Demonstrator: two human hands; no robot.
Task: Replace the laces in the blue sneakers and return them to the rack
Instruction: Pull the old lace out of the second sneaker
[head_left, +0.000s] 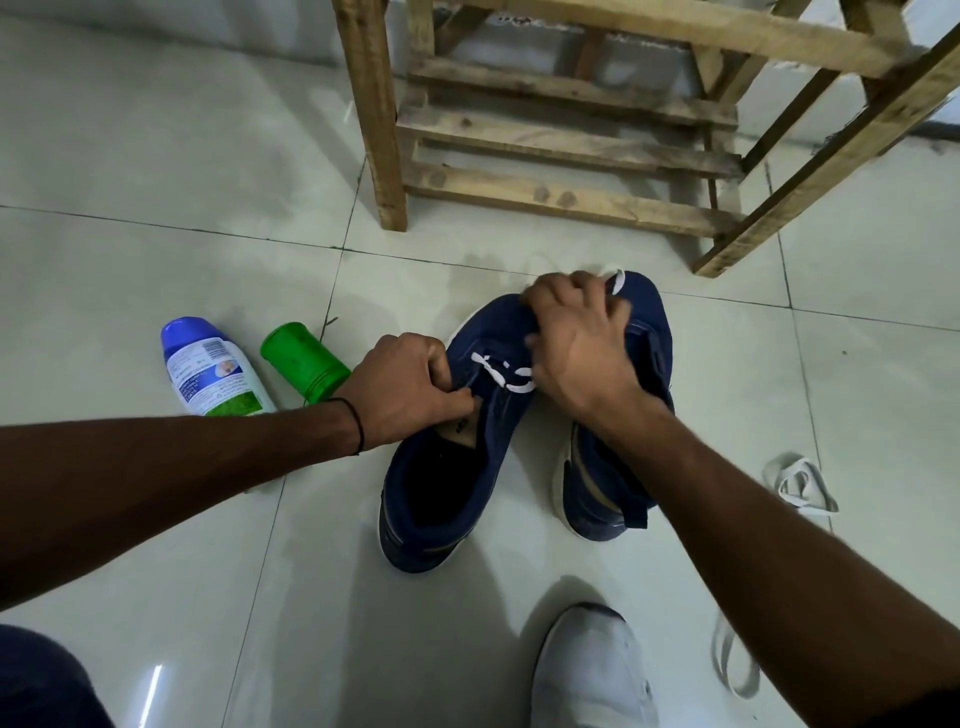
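Observation:
Two dark blue sneakers stand side by side on the tiled floor, toes pointing away from me. The left sneaker (441, 467) has a white lace (501, 373) threaded through its lower eyelets. My left hand (405, 387) pinches the left eyelet flap of that sneaker. My right hand (582, 338) reaches across the toe area and grips the lace, whose white end (617, 281) sticks out above my fingers. The right sneaker (613, 478) is partly hidden under my right forearm. The wooden slatted rack (566, 150) stands just beyond the sneakers.
A blue-capped bottle (213, 371) and a green container (301, 361) lie on the floor to the left. A loose white lace (800, 483) lies at the right, another (732, 660) nearer me. My foot in a white shoe (592, 670) is in the foreground.

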